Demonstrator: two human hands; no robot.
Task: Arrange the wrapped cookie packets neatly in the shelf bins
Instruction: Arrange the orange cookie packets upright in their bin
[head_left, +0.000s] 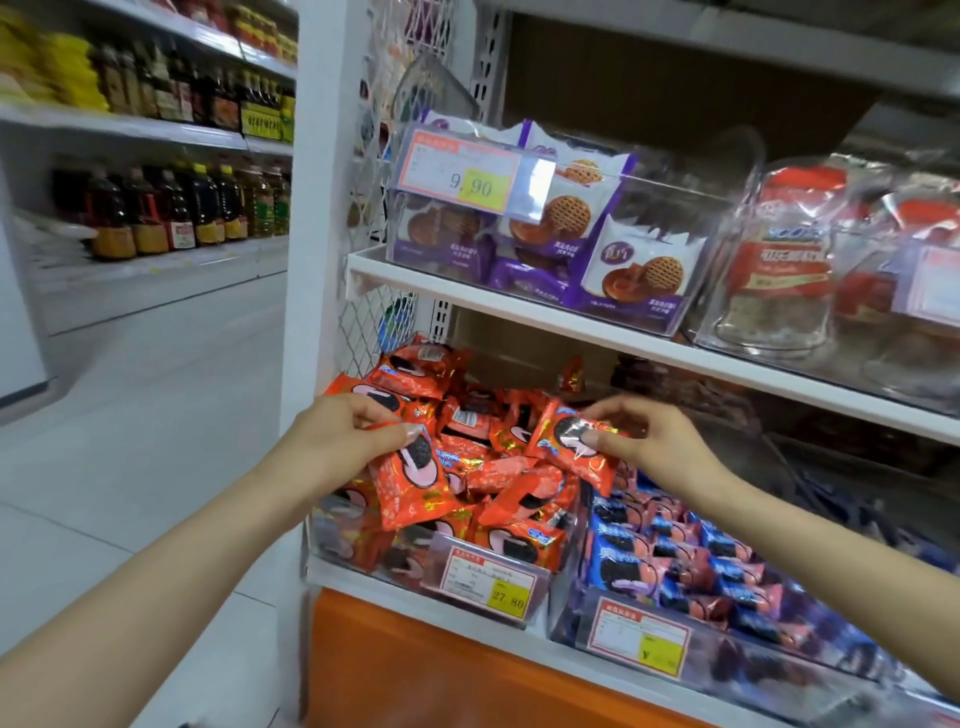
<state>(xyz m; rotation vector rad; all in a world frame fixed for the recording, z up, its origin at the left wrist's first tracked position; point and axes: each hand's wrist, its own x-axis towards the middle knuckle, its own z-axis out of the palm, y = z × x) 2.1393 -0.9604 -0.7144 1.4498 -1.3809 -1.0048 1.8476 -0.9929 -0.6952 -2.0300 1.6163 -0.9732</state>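
**item:** red cookie packets (498, 467), a loose heap in a clear shelf bin (332, 525) on the lower shelf, at 6 o'clock of the view. the packets lie crossed and tilted, a few on edge toward the bin's 12 o'clock. the heap rises above the front wall. a price label (488, 579) sits on the bin front, at 5 o'clock of the heap.

**left hand** (343, 436): at 9 o'clock of the heap. thumb and fingers pinch the top edge of one red packet (410, 483), which hangs face-out and tilted over the bin's front left part.

**right hand** (649, 441): at 3 o'clock of the heap. thumb and fingers pinch a second red packet (571, 441) by its right end. it is tilted, and its lower corner reaches toward the blue packets (623, 556).

**neighbours:** the blue packets lie in fairly even rows in the next bin, at 4 o'clock. purple packets (639, 270) stand in their own clear bin on the upper shelf, at 1 o'clock.

**step in hand (judged):** tidying the red bin. two packets are held and neither is placed in order yet, and most of the heap looks unsorted.

**next move (judged):** turn both held packets the same way, face forward, and set them in a row against a bin wall. the glossy wrappers may slip from a light pinch. the right packet could drop among the blue ones, and the overfull heap may slide over the front wall.
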